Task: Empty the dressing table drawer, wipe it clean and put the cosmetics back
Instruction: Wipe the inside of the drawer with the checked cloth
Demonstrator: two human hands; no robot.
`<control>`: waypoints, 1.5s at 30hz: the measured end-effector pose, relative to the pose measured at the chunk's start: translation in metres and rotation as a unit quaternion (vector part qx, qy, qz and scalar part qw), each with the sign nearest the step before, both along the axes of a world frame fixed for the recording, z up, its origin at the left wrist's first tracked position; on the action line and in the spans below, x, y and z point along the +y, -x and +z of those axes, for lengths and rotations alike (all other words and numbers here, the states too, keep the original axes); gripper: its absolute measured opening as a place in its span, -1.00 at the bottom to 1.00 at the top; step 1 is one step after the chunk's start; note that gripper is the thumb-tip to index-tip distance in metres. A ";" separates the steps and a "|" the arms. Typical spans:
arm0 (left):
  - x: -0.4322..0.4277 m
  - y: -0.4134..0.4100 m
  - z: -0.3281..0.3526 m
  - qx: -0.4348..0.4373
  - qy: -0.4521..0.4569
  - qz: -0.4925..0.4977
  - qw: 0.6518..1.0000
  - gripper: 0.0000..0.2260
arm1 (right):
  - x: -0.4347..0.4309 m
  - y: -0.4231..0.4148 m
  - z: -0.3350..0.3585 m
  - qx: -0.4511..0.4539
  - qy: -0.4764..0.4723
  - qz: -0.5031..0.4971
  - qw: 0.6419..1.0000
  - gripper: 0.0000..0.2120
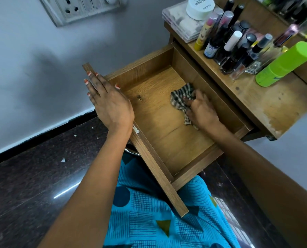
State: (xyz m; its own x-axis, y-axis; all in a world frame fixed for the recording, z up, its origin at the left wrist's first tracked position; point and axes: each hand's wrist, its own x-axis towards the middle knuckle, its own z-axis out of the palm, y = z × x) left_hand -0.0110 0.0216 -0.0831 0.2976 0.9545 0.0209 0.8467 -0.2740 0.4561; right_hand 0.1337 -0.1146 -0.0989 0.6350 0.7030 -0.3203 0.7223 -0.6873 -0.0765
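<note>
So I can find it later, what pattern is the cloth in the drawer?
The cloth has dark and cream checks; the head view shows it.

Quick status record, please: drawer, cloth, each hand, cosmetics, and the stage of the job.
drawer: pulled out, holds only the cloth
checked cloth: bunched on the drawer floor, far right side
left hand: flat, fingers straight, on the drawer's front edge
right hand: grips the cloth
cosmetics: standing on the table top
dark mark: on the floor near the left hand
stage: emptied, wiping, cosmetics not yet back
</note>
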 end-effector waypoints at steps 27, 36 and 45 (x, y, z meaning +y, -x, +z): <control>-0.001 0.001 0.000 -0.001 0.001 0.002 1.000 -0.55 | 0.022 0.022 -0.026 -0.024 -0.018 0.040 0.999 -0.49; -0.002 0.001 0.001 -0.007 0.008 0.000 1.000 -0.55 | 0.012 0.065 -0.022 0.018 -0.050 0.220 0.974 -0.45; -0.001 0.000 0.002 -0.005 0.013 0.005 1.000 -0.55 | 0.081 0.028 -0.028 -0.039 -0.039 0.128 0.990 -0.42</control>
